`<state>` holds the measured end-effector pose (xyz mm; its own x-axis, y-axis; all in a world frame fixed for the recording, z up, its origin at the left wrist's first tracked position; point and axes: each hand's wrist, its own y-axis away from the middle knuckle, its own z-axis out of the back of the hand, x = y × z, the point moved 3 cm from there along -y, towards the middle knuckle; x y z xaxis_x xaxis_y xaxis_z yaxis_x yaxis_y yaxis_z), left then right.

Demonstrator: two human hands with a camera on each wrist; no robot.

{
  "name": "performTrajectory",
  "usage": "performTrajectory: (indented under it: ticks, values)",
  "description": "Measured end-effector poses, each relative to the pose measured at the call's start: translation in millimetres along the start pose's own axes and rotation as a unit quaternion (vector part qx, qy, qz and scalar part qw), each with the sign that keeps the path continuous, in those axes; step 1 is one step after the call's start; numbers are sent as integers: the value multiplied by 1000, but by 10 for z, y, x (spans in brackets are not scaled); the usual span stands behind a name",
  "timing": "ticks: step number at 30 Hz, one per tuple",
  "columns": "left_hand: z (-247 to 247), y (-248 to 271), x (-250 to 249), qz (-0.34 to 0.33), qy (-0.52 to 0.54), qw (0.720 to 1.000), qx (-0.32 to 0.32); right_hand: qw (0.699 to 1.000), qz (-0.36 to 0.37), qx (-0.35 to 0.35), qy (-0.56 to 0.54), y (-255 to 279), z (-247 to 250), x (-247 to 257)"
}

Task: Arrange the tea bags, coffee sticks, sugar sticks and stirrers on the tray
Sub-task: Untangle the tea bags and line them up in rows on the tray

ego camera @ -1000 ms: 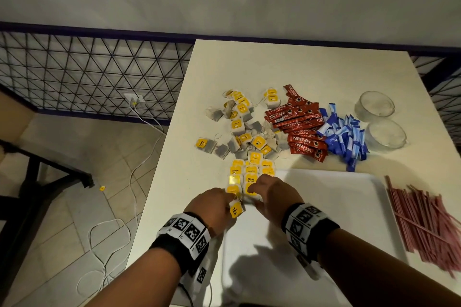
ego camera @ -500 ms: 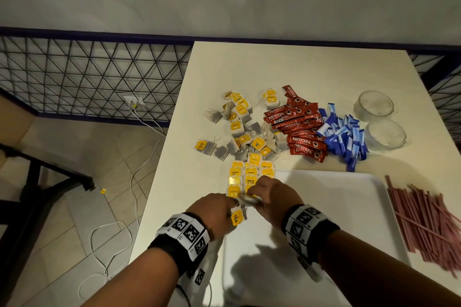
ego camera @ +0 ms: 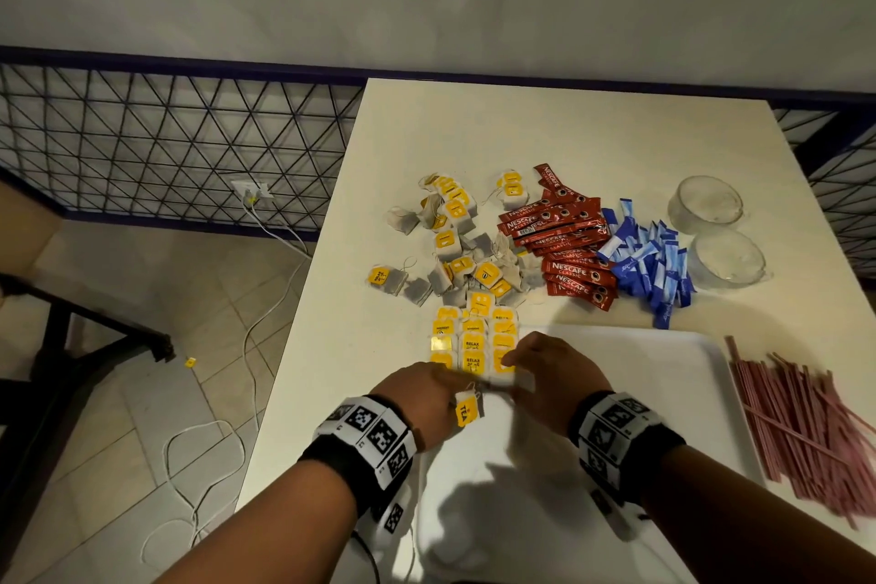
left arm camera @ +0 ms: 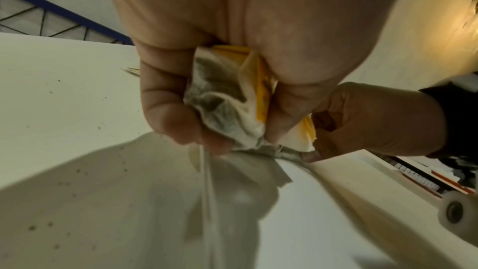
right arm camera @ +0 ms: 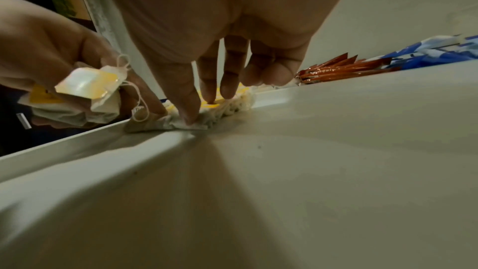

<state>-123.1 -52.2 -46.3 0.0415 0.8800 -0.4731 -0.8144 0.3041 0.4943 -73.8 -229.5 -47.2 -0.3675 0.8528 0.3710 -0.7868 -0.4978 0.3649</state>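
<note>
The white tray [ego camera: 630, 398] lies near me on the table. Neat rows of yellow-tagged tea bags [ego camera: 471, 341] lie at its far left corner. My right hand [ego camera: 509, 363] presses straight fingers [right arm camera: 190, 116] on the nearest tea bag [right arm camera: 168, 124], which lies over the tray's rim [right arm camera: 77, 142]. My left hand [ego camera: 455, 386] grips a crumpled bunch of tea bags [left arm camera: 227, 99], one yellow tag [ego camera: 467, 410] dangling. Loose tea bags [ego camera: 464, 251], red coffee sticks [ego camera: 564, 247], blue sugar sticks [ego camera: 649, 266] and pink stirrers [ego camera: 806, 422] lie on the table.
Two clear glass bowls [ego camera: 706, 204] [ego camera: 727, 258] stand at the table's far right. The table's left edge [ego camera: 303, 337] drops to a tiled floor with a white cable [ego camera: 265, 318]. A dark mesh fence [ego camera: 166, 147] runs behind.
Both hands stay at the tray's far left corner. My right hand has shifted slightly right and nearer along the rows. The tag hanging from my left hand has dropped a little.
</note>
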Motion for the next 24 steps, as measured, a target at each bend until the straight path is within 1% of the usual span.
performTrajectory:
  ticks: [2, 5, 9, 11, 12, 13, 14, 15, 16, 17, 18, 19, 20, 21, 24]
  values:
    - [-52, -47, 2, 9, -18, 1000, 8, 1000, 2, 9, 7, -12, -9, 7]
    - [-94, -99, 19, 9, -37, 999, 3, 1000, -2, 1, 14, -38, -19, 13]
    - [-105, -118, 21, 4, -28, 1000, -2, 1000, -3, -1, 17, -49, -18, 21]
    - [-60, -80, -7, 5, 1, 1000, -6, 1000, -1, -6, 6, -35, -21, 21]
    - [-15, -48, -12, 7, 49, 999, -22, 1000, -2, -16, -12, -24, -20, 16]
    - [45, -6, -18, 16, 130, 990, -45, 998, 0, -37, -41, -10, 3, 16]
    - [90, 42, -30, 24, 238, 969, -63, 995, 4, -60, -77, 1, 34, 17]
    - [109, 81, -36, 32, 356, 931, -74, 990, 13, -82, -111, 11, 81, 32]
    - [127, 126, -53, 42, 460, 884, -71, 985, 24, -95, -140, 21, 140, 69]
    - [125, 153, -57, 43, 538, 840, -58, 981, 38, -97, -166, 30, 198, 117]
    - [116, 168, -56, 34, 582, 811, -58, 975, 50, -96, -194, 39, 250, 168]
    - [102, 171, -48, 31, 600, 797, -67, 968, 55, -92, -227, 52, 298, 220]
    - [107, 171, -64, 31, 609, 790, -72, 959, 54, -91, -262, 59, 337, 261]
    - [122, 161, -90, 32, 604, 792, -80, 949, 51, -95, -296, 65, 381, 300]
    - [172, 135, -171, 23, 560, 824, -84, 921, 48, -105, -371, 50, 504, 393]
